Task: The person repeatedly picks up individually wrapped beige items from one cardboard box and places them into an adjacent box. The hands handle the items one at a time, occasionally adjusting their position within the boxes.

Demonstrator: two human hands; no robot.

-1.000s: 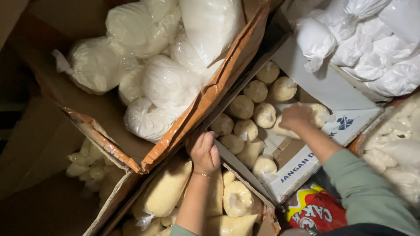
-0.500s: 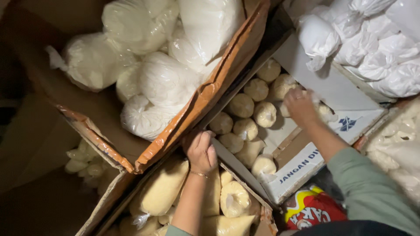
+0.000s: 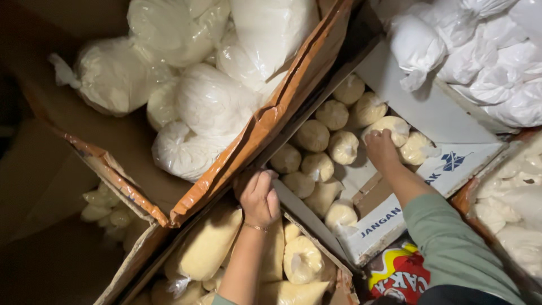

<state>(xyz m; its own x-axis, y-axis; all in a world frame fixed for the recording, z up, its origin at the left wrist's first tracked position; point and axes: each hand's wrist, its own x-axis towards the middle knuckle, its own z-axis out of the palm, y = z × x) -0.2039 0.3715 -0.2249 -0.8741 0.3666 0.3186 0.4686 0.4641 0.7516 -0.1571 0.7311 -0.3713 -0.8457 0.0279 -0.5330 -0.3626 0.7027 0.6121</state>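
From above the person's head, the view looks straight down into a crowd of open cardboard boxes packed with tied plastic bags.

The right hand [image 3: 381, 148] reaches into the white box [image 3: 446, 121] at centre right. Its fingers are curled down over a small pale bag [image 3: 389, 127] near the far side of that box, grasping its top; the bag sits among other small round bags [image 3: 312, 135] of the same cream colour, which fill the box in loose rows. The forearm wears a green sleeve [image 3: 451, 237] that crosses the near flap of the box.

The left hand [image 3: 258, 195] is clenched over the edge where the orange-lined flap [image 3: 265, 121] of the big brown box meets the rim of the white box. It carries nothing loose; the fingers fold over the cardboard edge. A thin bracelet [image 3: 256, 227] circles the wrist.

Just below that hand lies a lower box holding long yellowish bags [image 3: 209, 245], one directly beside the wrist.

The big brown box at upper left holds large white bags [image 3: 212, 104] heaped together. At upper right more white bags [image 3: 480, 51] are piled, knotted at the top. A red and yellow packet [image 3: 398, 274] shows at the bottom edge, near the green sleeve. At far left, in shadow, a few small pale bags [image 3: 104, 209] sit in a darker box.
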